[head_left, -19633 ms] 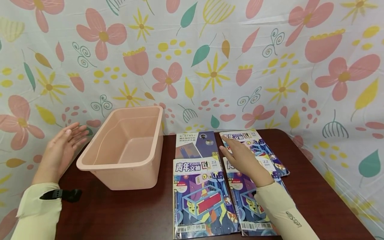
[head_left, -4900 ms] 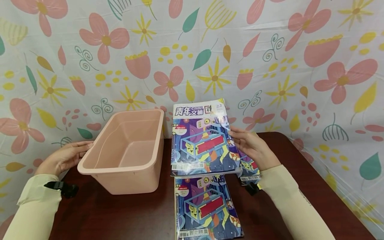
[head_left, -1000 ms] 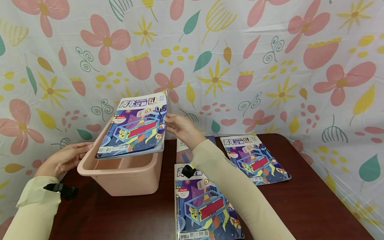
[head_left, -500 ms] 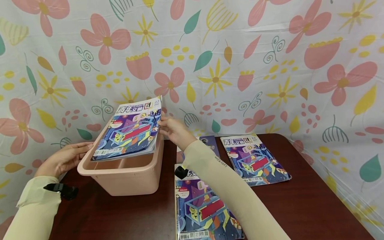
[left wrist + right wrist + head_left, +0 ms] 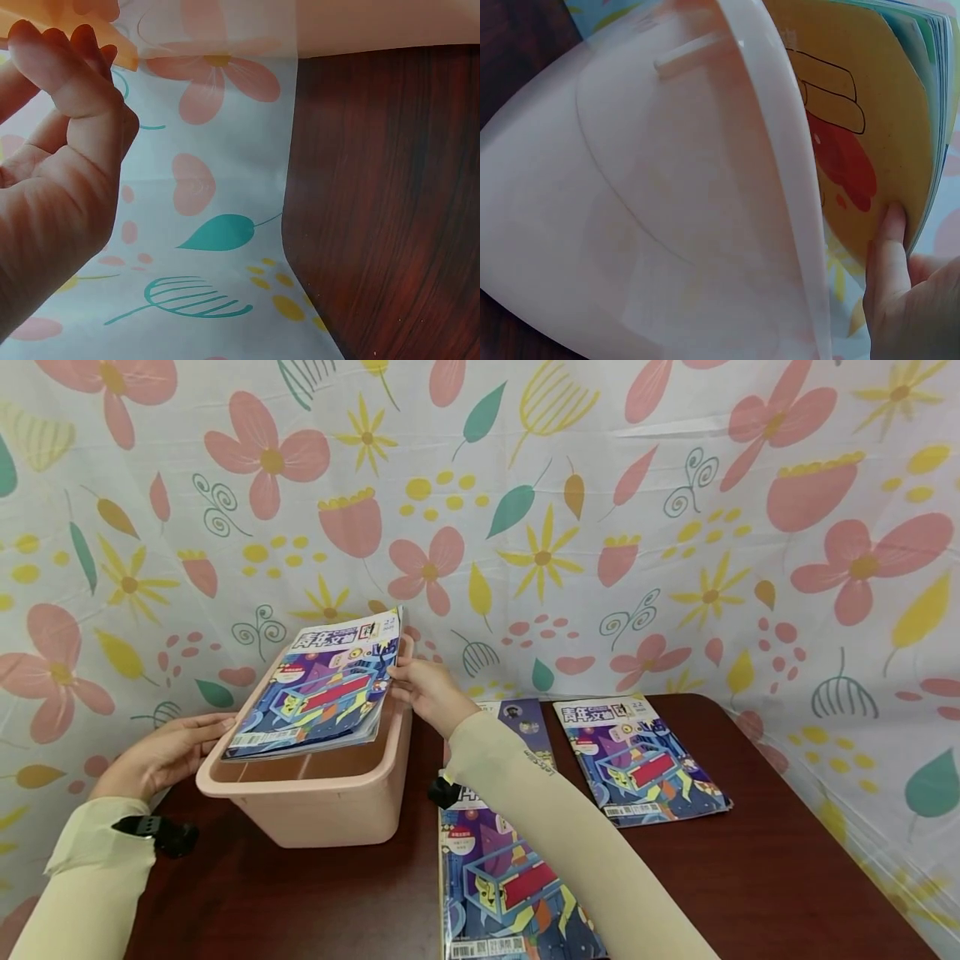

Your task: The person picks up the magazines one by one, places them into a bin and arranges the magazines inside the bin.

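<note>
Holding a stack of magazines [image 5: 315, 689] by its right edge, the right hand [image 5: 429, 690] pinches it with fingers under and thumb on the cover, as seen from the head view. The stack sits tilted over the pink bin [image 5: 315, 785], title end far and raised, barcode end near and lower inside the rim; its long axis runs near to far, leaning slightly right. The left hand [image 5: 161, 753] rests against the bin's left rim, fingers relaxed and fairly straight, gripping nothing plainly. On the dark table [image 5: 750, 868] lie a near magazine [image 5: 498, 885] partly under the right sleeve, a far magazine [image 5: 525, 727] behind it, and a right magazine [image 5: 637, 760] well apart from the bin.

Left wrist view: the left hand [image 5: 56, 157] shows loosely bent fingers beside the flowered cloth [image 5: 217, 225]; fingertips reach the bin's edge at top.

Right wrist view: one fingertip [image 5: 889, 247] presses the stack's yellow underside [image 5: 855, 135], just beside the bin's pale wall [image 5: 667, 195].
</note>
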